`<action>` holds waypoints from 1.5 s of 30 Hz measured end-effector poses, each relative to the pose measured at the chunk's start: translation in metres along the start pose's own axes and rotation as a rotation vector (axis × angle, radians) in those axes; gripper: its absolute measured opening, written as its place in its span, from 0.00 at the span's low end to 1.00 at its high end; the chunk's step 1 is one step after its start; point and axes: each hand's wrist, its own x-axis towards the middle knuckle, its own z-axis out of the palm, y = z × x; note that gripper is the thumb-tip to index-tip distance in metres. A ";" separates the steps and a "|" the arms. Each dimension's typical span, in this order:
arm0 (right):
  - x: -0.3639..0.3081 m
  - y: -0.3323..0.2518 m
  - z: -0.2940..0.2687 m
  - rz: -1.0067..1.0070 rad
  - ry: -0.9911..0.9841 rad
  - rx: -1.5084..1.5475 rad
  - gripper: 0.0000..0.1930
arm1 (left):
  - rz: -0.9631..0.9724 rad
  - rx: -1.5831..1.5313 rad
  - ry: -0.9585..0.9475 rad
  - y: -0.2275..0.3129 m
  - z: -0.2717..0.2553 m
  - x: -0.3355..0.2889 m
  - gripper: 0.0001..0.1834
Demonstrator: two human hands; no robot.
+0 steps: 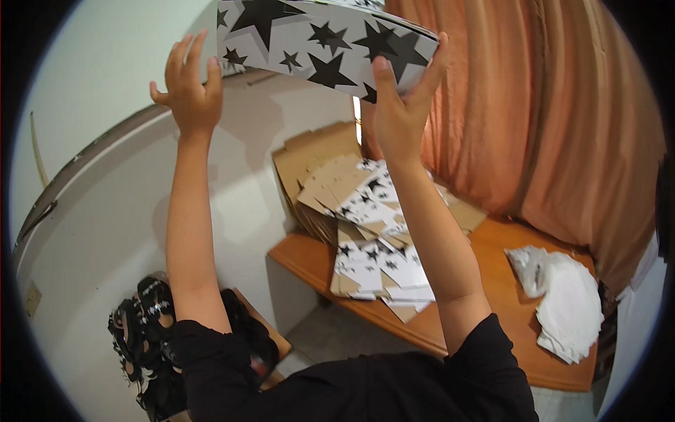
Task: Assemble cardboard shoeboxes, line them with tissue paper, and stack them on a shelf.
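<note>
A white cardboard box with black and grey stars (323, 46) is held up high at the top of the view; its upper part runs out of the picture. My right hand (404, 116) grips the box's right end, thumb on the star-printed side and fingers along the far corner. Beside the left end, my left hand (193, 95) is raised with its fingers spread and nothing in it. Its thumb is close to the box edge; I cannot tell whether it touches.
Flat star-printed cardboard pieces (365, 267) and brown cardboard sheets (288, 151) pile up on a wooden table (506, 309). White cloth or paper in clear plastic (569, 302) lies at the table's right. Black shoes (144, 316) are lower left; an orange curtain (520, 105) hangs behind.
</note>
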 end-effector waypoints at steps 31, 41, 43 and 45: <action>-0.015 0.201 0.166 -0.304 -0.270 -0.440 0.23 | 0.085 0.365 -0.365 -0.047 0.054 0.003 0.25; 0.000 0.200 0.193 -0.068 -0.564 -0.387 0.29 | -0.282 0.745 -0.952 -0.059 0.072 0.047 0.16; 0.008 0.198 0.192 0.198 -0.756 -0.415 0.33 | -0.328 0.744 -0.988 -0.061 0.077 0.052 0.16; 0.013 0.203 0.194 0.154 -0.701 -0.398 0.34 | -0.355 0.749 -1.036 -0.064 0.082 0.058 0.19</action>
